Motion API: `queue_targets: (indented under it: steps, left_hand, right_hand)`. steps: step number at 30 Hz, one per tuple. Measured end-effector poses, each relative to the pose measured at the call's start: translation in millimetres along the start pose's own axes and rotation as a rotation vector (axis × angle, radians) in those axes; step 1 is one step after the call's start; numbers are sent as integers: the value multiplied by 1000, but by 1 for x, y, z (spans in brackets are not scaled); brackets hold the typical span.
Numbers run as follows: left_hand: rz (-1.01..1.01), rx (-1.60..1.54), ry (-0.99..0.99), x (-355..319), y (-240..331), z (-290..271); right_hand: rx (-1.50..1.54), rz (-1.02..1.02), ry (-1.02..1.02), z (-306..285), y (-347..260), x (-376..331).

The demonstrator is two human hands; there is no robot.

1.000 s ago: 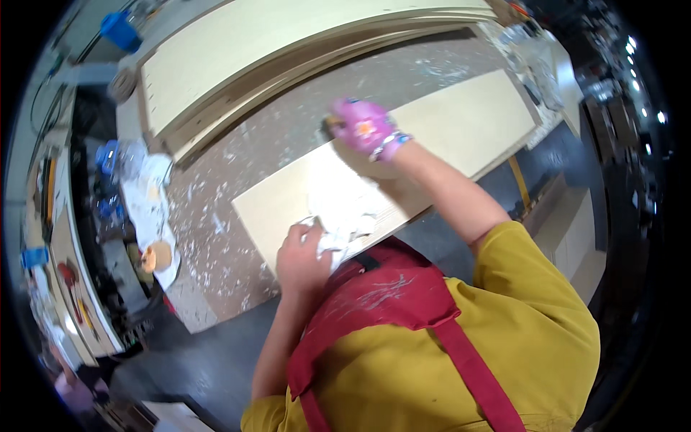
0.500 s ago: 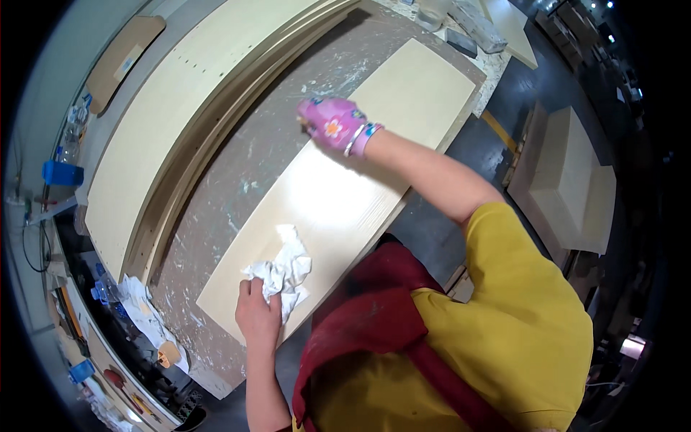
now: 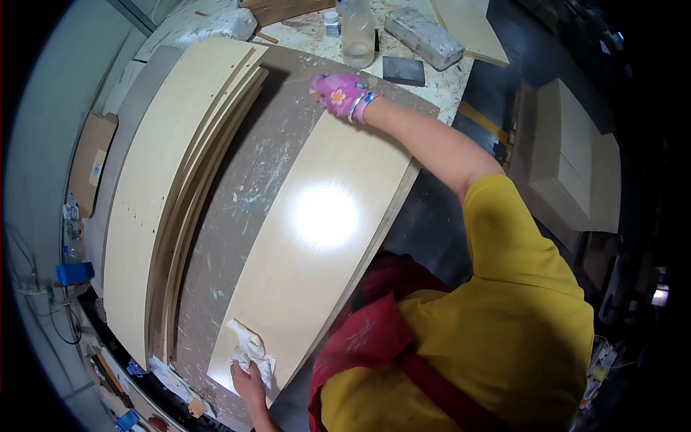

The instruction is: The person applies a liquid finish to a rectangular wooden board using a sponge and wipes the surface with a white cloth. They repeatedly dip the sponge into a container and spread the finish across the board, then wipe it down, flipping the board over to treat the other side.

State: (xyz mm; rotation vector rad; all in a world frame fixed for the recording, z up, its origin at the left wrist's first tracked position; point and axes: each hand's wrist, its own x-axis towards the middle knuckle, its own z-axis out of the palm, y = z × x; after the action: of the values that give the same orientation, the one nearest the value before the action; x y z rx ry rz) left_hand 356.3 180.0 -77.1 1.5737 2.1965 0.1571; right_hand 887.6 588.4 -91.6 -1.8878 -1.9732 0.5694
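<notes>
A long pale wood panel lies on a brown, paint-spattered board, a bright light reflected on its smooth face. At the panel's near end my bare left hand grips a crumpled white cloth against the surface. My right hand, in a pink flowered glove, is at the panel's far end, with its fingers curled. Something small and yellowish shows at those fingertips; whether it is a held thing or part of the hand cannot be made out.
To the left stand stacked pale panels. On the far tabletop are a clear plastic bottle, a small white jar, a dark grey block and a wrapped, paint-smeared block. An open cardboard box sits at right.
My right hand has moved from midway along the panel's left edge to its far end. The left hand and the cloth are closer to the near end. The view has turned.
</notes>
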Motion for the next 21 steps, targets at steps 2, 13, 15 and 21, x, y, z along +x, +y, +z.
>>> queue_targets:
  steps: [2, 13, 15, 21]
  left_hand:
    - [-21, -39, -12, 4, -1, 0]
    - [171, -362, 125, 20, 177, 35]
    - [355, -350, 197, 29, 214, 56]
    - [684, -21, 305, 76, 255, 92]
  right_hand:
    - [2, 13, 67, -13, 26, 11]
    - [1478, 138, 271, -12, 54, -76]
    - [1036, -66, 302, 17, 84, -89]
    - [1111, 0, 258, 55, 74, -111]
